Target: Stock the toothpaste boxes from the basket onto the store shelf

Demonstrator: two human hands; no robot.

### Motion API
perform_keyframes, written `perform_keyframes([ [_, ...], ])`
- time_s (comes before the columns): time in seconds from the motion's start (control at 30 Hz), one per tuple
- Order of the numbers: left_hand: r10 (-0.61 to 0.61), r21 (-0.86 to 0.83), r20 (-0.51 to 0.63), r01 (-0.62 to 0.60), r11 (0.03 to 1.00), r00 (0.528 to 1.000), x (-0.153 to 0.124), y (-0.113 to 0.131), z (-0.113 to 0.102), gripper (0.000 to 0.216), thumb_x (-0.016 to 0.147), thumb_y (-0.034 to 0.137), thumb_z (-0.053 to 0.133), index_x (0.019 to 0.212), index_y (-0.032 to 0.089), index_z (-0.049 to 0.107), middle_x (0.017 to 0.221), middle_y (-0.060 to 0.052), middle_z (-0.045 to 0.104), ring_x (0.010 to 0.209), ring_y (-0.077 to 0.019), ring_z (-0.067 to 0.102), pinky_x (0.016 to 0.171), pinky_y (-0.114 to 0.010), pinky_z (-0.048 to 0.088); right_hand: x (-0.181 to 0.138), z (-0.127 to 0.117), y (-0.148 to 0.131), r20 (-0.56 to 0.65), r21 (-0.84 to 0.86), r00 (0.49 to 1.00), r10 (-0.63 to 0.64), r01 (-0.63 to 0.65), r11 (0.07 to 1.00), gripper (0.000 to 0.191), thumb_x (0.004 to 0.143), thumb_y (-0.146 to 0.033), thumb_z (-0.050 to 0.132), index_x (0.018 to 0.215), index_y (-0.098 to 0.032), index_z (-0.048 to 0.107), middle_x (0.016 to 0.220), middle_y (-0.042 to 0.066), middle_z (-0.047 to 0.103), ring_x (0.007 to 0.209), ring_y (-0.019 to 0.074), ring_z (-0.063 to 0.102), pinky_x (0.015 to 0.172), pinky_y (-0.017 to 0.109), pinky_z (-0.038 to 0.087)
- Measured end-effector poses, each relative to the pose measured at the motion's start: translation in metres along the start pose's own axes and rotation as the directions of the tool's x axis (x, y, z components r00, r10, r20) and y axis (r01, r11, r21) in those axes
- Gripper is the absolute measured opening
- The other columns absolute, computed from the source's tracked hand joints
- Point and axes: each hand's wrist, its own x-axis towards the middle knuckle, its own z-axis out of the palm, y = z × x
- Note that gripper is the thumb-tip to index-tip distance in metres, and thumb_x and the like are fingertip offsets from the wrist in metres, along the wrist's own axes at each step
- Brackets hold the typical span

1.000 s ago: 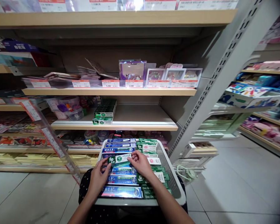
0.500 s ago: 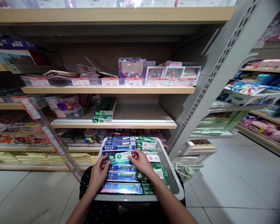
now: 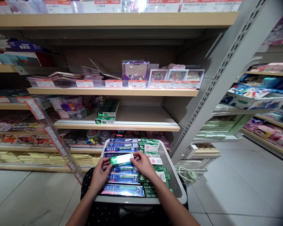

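Observation:
Between my two hands I hold a green and white toothpaste box (image 3: 122, 159), its face bright with glare. My left hand (image 3: 101, 171) pinches its left end, and my right hand (image 3: 142, 163) grips the right end. Beneath it a grey plastic tray (image 3: 176, 185) rests on my lap. Blue boxes (image 3: 122, 190) fill the tray's left column; green and white boxes (image 3: 153, 147) lie along the right. Ahead, a stack of green boxes (image 3: 108, 110) stands on the lower shelf (image 3: 143, 117), left of its middle.
The shelf above (image 3: 113, 91) carries card packs and small framed items (image 3: 158, 75) with price tags. Round plastic tubs (image 3: 75, 106) sit left of the green stack. A slotted grey upright (image 3: 200, 97) slants on the right. A tag strip (image 3: 54, 138) leans at left.
The held box has tilted so that glare now hides most of its print. My view has shifted slightly, with the shelves a little lower and further right. Both hands keep their grip.

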Motion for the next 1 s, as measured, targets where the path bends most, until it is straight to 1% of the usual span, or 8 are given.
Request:
perform_keyframes([
  [0.13, -0.029, -0.04, 0.008, 0.029, 0.999, 1.0, 0.0014, 0.0011, 0.0003, 0.056, 0.068, 0.051, 0.07, 0.112, 0.017, 0.06, 0.107, -0.013, 0.07, 0.097, -0.0244, 0.069, 0.085, -0.037, 0.056, 0.001, 0.0014, 0.0024, 0.01, 0.052, 1.0, 0.001, -0.001, 0.999, 0.027, 0.077, -0.041, 0.067, 0.094, -0.02, 0.061, 0.074, 0.0, 0.064, 0.064, 0.0148, 0.059, 0.058, 0.024, 0.044],
  [0.23, -0.034, -0.074, 0.008, 0.034, 0.997, 0.999, 0.0019, 0.0006, 0.0008, 0.056, 0.067, 0.048, 0.072, 0.112, 0.016, 0.063, 0.107, -0.013, 0.071, 0.1, -0.025, 0.068, 0.086, -0.037, 0.055, 0.002, 0.0021, 0.0054, 0.016, 0.104, 1.0, -0.001, -0.001, 0.995, 0.028, 0.076, -0.04, 0.068, 0.095, -0.019, 0.061, 0.076, 0.001, 0.065, 0.066, 0.0147, 0.06, 0.059, 0.024, 0.045],
  [0.33, -0.012, -0.098, 0.005, 0.012, 0.995, 1.0, 0.0016, -0.0019, 0.001, 0.054, 0.068, 0.045, 0.072, 0.113, 0.017, 0.063, 0.108, -0.013, 0.071, 0.104, -0.0257, 0.067, 0.089, -0.038, 0.055, 0.0024, 0.0026, 0.0078, 0.021, 0.127, 1.0, 0.01, -0.013, 0.992, 0.03, 0.075, -0.04, 0.069, 0.094, -0.019, 0.06, 0.072, 0.0, 0.063, 0.064, 0.014, 0.059, 0.059, 0.024, 0.044],
  [0.47, 0.013, -0.11, 0.019, -0.011, 0.994, 1.0, 0.0011, -0.0067, -0.0004, 0.05, 0.07, 0.041, 0.072, 0.113, 0.018, 0.062, 0.11, -0.012, 0.07, 0.105, -0.026, 0.067, 0.093, -0.04, 0.053, 0.0017, 0.0028, 0.0082, 0.03, 0.132, 0.999, 0.027, -0.03, 0.991, 0.03, 0.075, -0.041, 0.07, 0.092, -0.019, 0.059, 0.071, -0.001, 0.062, 0.06, 0.0129, 0.057, 0.057, 0.023, 0.042],
  [0.63, 0.014, -0.114, 0.037, -0.009, 0.993, 0.999, 0.0006, -0.0085, -0.0015, 0.049, 0.072, 0.042, 0.07, 0.114, 0.018, 0.061, 0.112, -0.012, 0.069, 0.106, -0.0253, 0.067, 0.094, -0.038, 0.053, 0.0012, 0.0024, 0.0066, 0.039, 0.131, 0.999, 0.033, -0.037, 0.991, 0.029, 0.074, -0.041, 0.071, 0.09, -0.019, 0.058, 0.072, 0.0, 0.063, 0.061, 0.013, 0.057, 0.057, 0.023, 0.043],
  [0.77, 0.019, -0.135, 0.028, -0.015, 0.991, 0.999, 0.0004, -0.0078, -0.0014, 0.05, 0.072, 0.043, 0.071, 0.114, 0.017, 0.06, 0.114, -0.012, 0.068, 0.109, -0.0254, 0.065, 0.094, -0.037, 0.053, 0.0019, 0.0023, 0.0071, 0.047, 0.134, 0.998, 0.035, -0.041, 0.99, 0.029, 0.074, -0.04, 0.071, 0.089, -0.019, 0.057, 0.074, 0.0, 0.063, 0.064, 0.0138, 0.057, 0.059, 0.024, 0.044],
  [1.0, -0.015, -0.142, 0.039, 0.021, 0.99, 0.999, -0.0005, -0.0079, -0.0013, 0.052, 0.073, 0.041, 0.071, 0.117, 0.016, 0.058, 0.113, -0.013, 0.068, 0.103, -0.0258, 0.067, 0.092, -0.039, 0.053, 0.0004, 0.0024, 0.007, 0.048, 0.084, 0.999, 0.002, -0.006, 0.996, 0.026, 0.077, -0.04, 0.07, 0.088, -0.02, 0.056, 0.076, 0.001, 0.063, 0.066, 0.0146, 0.057, 0.06, 0.025, 0.044],
])
